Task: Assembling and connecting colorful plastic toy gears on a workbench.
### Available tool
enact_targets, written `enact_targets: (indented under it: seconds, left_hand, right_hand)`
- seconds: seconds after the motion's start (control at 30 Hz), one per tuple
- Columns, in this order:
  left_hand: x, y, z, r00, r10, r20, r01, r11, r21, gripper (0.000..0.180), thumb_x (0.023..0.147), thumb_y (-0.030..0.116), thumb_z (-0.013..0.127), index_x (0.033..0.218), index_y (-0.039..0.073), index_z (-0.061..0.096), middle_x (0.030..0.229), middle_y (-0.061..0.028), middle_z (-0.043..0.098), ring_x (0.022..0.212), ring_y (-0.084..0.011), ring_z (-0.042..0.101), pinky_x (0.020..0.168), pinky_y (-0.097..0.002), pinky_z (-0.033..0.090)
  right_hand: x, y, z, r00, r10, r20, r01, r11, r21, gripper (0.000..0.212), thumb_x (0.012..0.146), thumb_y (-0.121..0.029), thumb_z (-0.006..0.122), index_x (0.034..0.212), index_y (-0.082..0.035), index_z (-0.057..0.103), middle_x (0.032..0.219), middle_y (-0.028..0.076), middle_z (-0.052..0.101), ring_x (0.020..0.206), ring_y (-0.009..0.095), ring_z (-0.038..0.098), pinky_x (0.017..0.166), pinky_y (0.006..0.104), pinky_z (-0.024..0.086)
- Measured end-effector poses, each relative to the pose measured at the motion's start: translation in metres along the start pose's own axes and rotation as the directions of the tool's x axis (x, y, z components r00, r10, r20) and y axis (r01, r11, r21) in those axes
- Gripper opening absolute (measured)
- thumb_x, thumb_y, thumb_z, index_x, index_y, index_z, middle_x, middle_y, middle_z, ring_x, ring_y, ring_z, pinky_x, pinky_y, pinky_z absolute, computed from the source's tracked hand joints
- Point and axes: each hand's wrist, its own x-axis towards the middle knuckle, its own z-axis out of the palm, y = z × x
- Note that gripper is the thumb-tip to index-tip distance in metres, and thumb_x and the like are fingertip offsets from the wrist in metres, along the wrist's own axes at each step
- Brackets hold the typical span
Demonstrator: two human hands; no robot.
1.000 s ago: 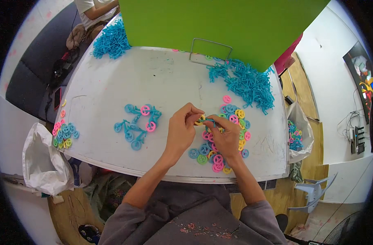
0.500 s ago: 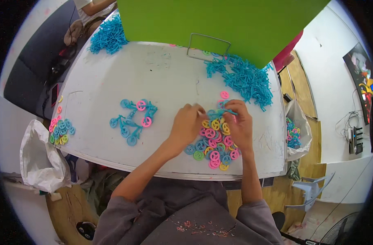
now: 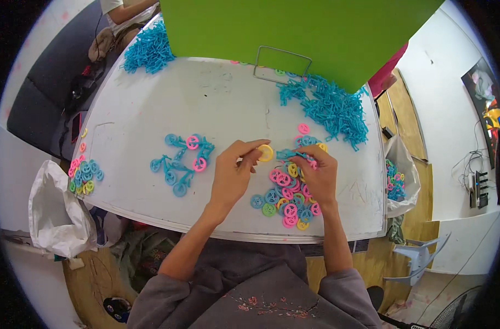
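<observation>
My left hand [image 3: 232, 171] pinches a small yellow toy wheel [image 3: 270, 154] between thumb and fingers. Facing it, my right hand [image 3: 319, 174] is closed on a blue plastic toy bike frame [image 3: 285, 154]; a gap separates frame and wheel. Part of the frame is hidden by my right fingers. Below both hands lies a pile of loose wheels [image 3: 287, 195] in pink, blue, yellow and green. To the left of my left hand sits a cluster of blue toy bikes [image 3: 180, 164], some with pink wheels and others with blue.
A heap of blue frames [image 3: 335, 109] lies at the back right, another blue heap [image 3: 148, 50] at the back left. A green panel [image 3: 293, 33] with a wire stand [image 3: 283, 63] borders the far side. White sacks [image 3: 61, 211] flank the table [image 3: 146, 208]. Another person's arm [image 3: 130, 11] shows at the upper left.
My left hand has drawn left from the wheel pile, and a yellow wheel now shows in its fingers. My right hand, still with the blue frame, has shifted slightly downward.
</observation>
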Motion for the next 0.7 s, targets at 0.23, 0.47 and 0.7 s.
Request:
enact_targets:
  seconds: [0.23, 0.47, 0.7]
  left_hand:
    - [0.001, -0.001, 0.002, 0.988, -0.081, 0.128, 0.113, 0.959, -0.260, 0.012, 0.096, 0.008, 0.050, 0.100, -0.003, 0.054, 0.094, -0.0097, 0.062, 0.086, -0.0148, 0.062, 0.072, -0.0293, 0.058]
    - [0.010, -0.017, -0.001, 0.990, -0.067, 0.127, 0.096, 0.967, -0.238, 0.004, 0.094, 0.000, 0.048, 0.091, -0.002, 0.048, 0.092, -0.0094, 0.060, 0.083, -0.0140, 0.061, 0.074, -0.0300, 0.058]
    - [0.010, -0.013, 0.001, 0.995, -0.040, 0.090, 0.053, 0.988, -0.142, 0.005, 0.091, -0.006, 0.049, 0.089, -0.001, 0.049, 0.085, -0.0077, 0.060, 0.080, -0.0122, 0.060, 0.072, -0.0283, 0.055]
  right_hand:
    - [-0.004, -0.013, 0.009, 0.969, -0.214, 0.122, 0.232, 0.958, -0.167, 0.023, 0.071, 0.009, 0.066, 0.091, -0.001, 0.068, 0.091, 0.010, 0.068, 0.087, 0.020, 0.065, 0.078, 0.0307, 0.051]
    - [-0.007, -0.017, 0.018, 0.976, -0.139, 0.170, 0.169, 0.970, -0.176, 0.020, 0.072, 0.009, 0.067, 0.089, -0.001, 0.067, 0.092, 0.012, 0.069, 0.088, 0.021, 0.066, 0.079, 0.0307, 0.052]
    - [-0.009, -0.020, 0.018, 0.988, -0.009, 0.156, 0.027, 0.993, -0.114, 0.013, 0.076, -0.002, 0.070, 0.089, -0.002, 0.068, 0.081, 0.009, 0.067, 0.073, 0.017, 0.063, 0.065, 0.0278, 0.048]
